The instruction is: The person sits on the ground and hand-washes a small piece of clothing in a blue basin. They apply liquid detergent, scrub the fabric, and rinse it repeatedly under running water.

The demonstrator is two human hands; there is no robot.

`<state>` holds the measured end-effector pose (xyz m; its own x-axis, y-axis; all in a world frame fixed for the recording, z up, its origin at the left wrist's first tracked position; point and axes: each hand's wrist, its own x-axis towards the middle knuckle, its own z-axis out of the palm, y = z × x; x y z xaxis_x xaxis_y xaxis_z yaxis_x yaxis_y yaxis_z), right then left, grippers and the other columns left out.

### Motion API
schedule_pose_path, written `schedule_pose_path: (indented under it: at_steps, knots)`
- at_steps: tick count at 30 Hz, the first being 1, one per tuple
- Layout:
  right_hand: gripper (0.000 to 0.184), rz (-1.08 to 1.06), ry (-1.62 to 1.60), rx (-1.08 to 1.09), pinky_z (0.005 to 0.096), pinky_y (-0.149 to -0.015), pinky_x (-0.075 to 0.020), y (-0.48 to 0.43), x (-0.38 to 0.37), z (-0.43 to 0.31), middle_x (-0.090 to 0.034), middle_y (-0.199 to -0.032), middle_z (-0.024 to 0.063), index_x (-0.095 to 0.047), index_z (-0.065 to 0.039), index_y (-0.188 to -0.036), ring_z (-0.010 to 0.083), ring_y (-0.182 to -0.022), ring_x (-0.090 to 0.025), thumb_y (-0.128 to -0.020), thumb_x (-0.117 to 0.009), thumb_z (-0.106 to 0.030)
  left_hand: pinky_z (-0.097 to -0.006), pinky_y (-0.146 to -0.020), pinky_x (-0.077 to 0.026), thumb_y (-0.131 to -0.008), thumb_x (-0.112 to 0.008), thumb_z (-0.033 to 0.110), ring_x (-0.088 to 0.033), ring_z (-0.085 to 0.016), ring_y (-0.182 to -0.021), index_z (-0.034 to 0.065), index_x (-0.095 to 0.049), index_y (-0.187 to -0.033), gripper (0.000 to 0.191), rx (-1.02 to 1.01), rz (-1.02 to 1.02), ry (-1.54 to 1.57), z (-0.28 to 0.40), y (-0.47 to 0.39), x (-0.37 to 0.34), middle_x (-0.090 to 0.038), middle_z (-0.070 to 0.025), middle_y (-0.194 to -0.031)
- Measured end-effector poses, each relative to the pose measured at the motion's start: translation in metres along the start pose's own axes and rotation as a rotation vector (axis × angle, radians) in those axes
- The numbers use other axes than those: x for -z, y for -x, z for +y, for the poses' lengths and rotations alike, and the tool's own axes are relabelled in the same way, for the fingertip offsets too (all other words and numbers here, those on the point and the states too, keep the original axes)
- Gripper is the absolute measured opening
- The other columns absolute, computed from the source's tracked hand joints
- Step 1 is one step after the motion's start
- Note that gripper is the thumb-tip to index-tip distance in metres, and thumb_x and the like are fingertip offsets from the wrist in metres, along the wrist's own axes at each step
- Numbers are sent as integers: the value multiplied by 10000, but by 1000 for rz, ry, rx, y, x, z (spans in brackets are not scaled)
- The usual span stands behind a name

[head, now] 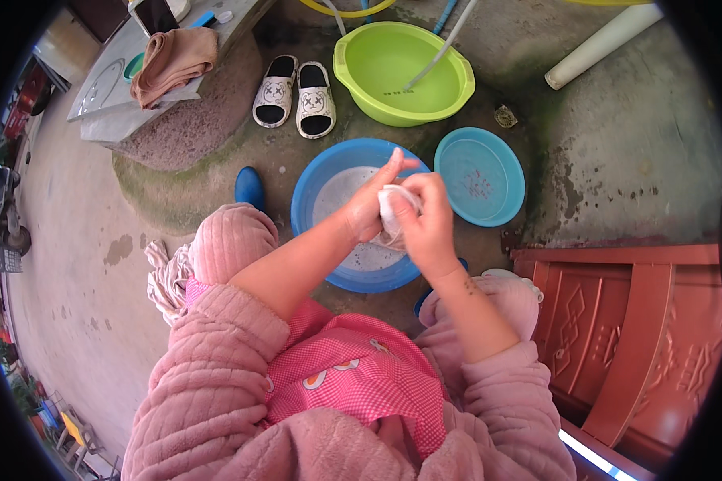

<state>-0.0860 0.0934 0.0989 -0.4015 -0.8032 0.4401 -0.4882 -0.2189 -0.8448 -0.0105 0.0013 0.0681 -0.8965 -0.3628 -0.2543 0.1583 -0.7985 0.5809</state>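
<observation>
Over a blue plastic basin [305, 240] of sudsy water, my right hand [426, 219] grips a wet white cloth [392, 210], its fingers curled around it. My left hand [370, 204] lies against the cloth's left side, thumb and fingers stretched out; whether it also grips the cloth is hard to tell. A thin, darker part of the cloth hangs just below the hands. Foam and small bubbles float on the water around them.
Beyond stand a lime-green basin [361, 102] of water with a hose [442, 54] in it, and a turquoise basin [445, 198]. Patterned slides [316, 111] are near a stone slab [114, 114] bearing a brown towel [177, 60]. A red door [629, 337] is at right.
</observation>
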Motion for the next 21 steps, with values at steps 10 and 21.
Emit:
schedule_pose_path:
  at_steps: [10,21]
  knots:
    - [310,152,246,-104,384,-508,-394,-15,-15,0,-494,-609,97,-463,-53,-595,296,-537,-482,-828,-620,-183,-346,-568,-418,-941,-451,414,-468,-152,-622,48,-556,-779,414,-13,687,-457,10,-1,-21,-531,-28,-714]
    - [380,168,372,-68,400,-472,-369,-15,-22,3,-465,-542,143,-459,-47,-543,306,-490,-463,-850,-601,-221,-344,-612,-430,-942,-436,403,-493,-166,-702,3,-591,-790,455,-202,531,-502,-14,-9,11,-589,-86,-822]
